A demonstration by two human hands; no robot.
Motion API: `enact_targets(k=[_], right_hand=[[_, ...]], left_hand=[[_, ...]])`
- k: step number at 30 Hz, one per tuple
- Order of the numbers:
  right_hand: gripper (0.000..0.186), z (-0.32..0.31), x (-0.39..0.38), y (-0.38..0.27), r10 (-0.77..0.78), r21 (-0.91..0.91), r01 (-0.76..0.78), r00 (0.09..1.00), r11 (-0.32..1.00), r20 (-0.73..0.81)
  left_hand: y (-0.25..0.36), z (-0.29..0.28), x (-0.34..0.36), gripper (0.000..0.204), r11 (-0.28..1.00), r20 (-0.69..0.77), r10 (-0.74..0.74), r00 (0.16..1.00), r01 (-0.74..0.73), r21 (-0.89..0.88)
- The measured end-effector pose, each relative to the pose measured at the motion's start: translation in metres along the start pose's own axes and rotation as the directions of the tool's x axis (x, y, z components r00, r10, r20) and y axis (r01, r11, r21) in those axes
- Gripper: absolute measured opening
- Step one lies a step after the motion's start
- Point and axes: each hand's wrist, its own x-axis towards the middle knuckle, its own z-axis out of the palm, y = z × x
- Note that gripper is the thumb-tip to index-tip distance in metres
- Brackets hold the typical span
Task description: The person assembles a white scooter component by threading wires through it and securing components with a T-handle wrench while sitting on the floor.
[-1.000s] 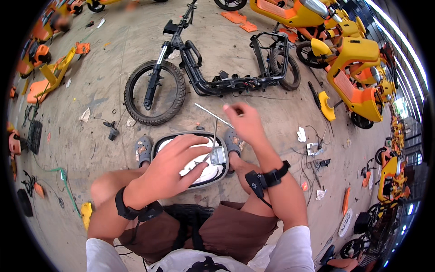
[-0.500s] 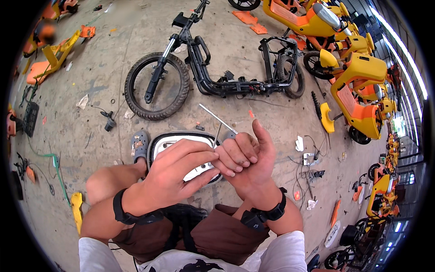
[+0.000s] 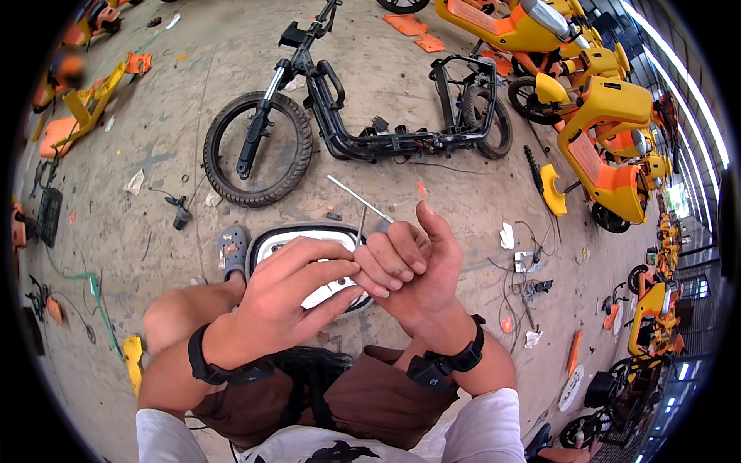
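My right hand [image 3: 413, 266] is closed palm-up with its thumb raised, its fingers curled round a thin metal rod [image 3: 351, 191] that sticks out up and left. A second, shorter metal rod [image 3: 361, 225] rises from between the hands; whether the two rods join is hidden. My left hand [image 3: 301, 282] presses its fingertips against the curled right fingers, and what it pinches there is hidden. Below both hands lies a rounded white panel with a dark rim [image 3: 272, 245], on the floor between my feet, mostly covered by the left hand.
Ahead stands a stripped black scooter frame [image 3: 363, 145] with its front wheel [image 3: 257, 149]. Yellow and orange scooters [image 3: 606, 131] line the right side. Loose cables [image 3: 505, 282], a black part [image 3: 179, 212] and a yellow panel [image 3: 133, 363] lie on the concrete floor.
The view has shifted slightly, so the scene sits a little further left. Both hands keep nearly the same pose, and the rods remain between them.
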Motion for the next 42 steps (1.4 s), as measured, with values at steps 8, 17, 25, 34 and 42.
enact_targets(k=[8, 17, 25, 34, 42], right_hand=[[0.019, -0.005, -0.011, -0.001, -0.347, -0.838, 0.533, 0.812, 0.117, 0.468], [0.043, 0.006, -0.019, 0.015, -0.108, -0.345, 0.426, 0.488, -0.837, 0.866], [0.044, 0.004, -0.012, 0.013, -0.075, -0.333, 0.396, 0.542, -0.856, 0.837], [0.044, 0.003, -0.007, 0.019, -0.049, -0.343, 0.427, 0.566, -0.837, 0.823], [0.044, 0.007, -0.009, 0.017, -0.037, -0.360, 0.440, 0.590, -0.822, 0.806]], left_hand=[[0.007, -0.026, 0.001, 0.028, 0.763, -0.043, -0.490, 0.871, 0.404, -0.505], [0.027, -0.068, 0.000, 0.039, -0.154, 0.462, -0.572, 0.678, 0.464, -0.872], [0.016, -0.074, -0.008, 0.040, -0.217, 0.502, -0.596, 0.627, 0.477, -0.852], [0.013, -0.077, -0.015, 0.038, -0.211, 0.494, -0.630, 0.600, 0.480, -0.851], [0.014, -0.078, -0.012, 0.037, -0.254, 0.525, -0.630, 0.572, 0.487, -0.836]])
